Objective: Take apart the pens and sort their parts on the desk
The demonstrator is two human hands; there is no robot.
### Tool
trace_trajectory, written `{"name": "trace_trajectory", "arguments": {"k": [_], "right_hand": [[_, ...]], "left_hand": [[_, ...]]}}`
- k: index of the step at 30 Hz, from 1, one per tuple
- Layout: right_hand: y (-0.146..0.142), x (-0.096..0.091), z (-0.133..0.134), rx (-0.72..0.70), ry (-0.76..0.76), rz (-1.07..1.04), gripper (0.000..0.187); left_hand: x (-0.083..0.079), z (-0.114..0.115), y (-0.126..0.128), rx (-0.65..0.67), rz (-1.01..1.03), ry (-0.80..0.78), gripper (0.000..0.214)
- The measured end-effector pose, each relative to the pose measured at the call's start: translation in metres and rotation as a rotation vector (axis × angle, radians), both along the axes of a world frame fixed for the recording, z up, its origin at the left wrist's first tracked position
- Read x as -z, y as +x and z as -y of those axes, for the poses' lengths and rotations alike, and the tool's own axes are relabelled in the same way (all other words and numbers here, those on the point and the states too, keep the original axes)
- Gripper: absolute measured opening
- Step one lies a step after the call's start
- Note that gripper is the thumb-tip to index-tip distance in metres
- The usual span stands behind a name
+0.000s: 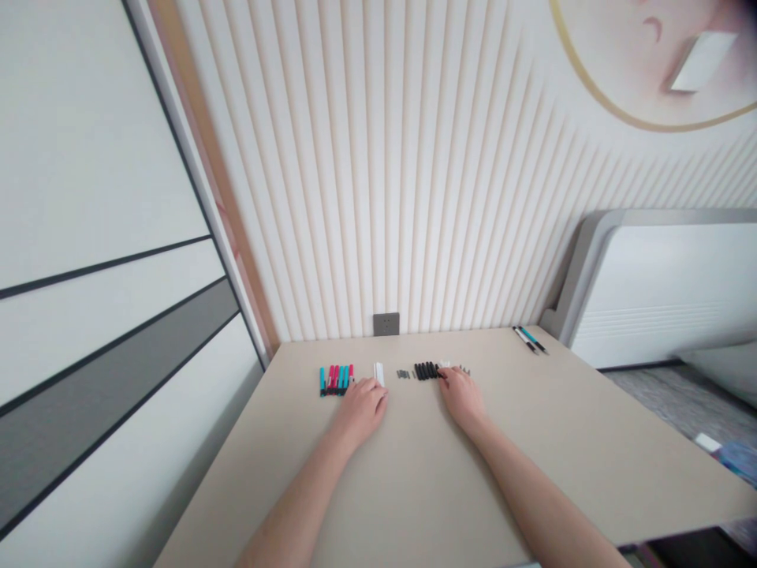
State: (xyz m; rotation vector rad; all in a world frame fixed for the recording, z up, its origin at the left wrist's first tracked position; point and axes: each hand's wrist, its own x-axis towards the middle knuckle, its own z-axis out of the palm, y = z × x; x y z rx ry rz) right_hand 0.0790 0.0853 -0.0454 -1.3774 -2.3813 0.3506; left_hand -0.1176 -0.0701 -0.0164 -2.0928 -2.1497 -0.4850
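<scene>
My left hand (363,404) rests on the table with its fingers curled together at the near end of some slim white tubes (379,373). Just left of it lies a row of turquoise and pink pen barrels (337,377) with dark ends. My right hand (462,396) pinches at the right end of a row of short black pen grips (426,371); its fingertips partly cover the last one. Small grey parts (403,375) lie between the two hands. Beyond the right fingers, small white pieces (444,364) and some pointed metallic tips (465,370) are partly hidden.
Two pens (531,340), one white and black, one turquoise and black, lie at the table's back right corner. A dark socket (386,324) sits on the ribbed wall behind the beige table (414,497). A white cabinet stands left, a bed headboard (668,284) right.
</scene>
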Motion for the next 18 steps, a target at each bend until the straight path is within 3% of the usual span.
{"name": "trace_trajectory", "arguments": {"k": [18], "right_hand": [[-0.0042,0.0048,-0.0053,-0.033,-0.003,-0.061,0.031]], "left_hand": [[0.0028,-0.0007,-0.0017,0.005,0.018,0.018,0.022]]}}
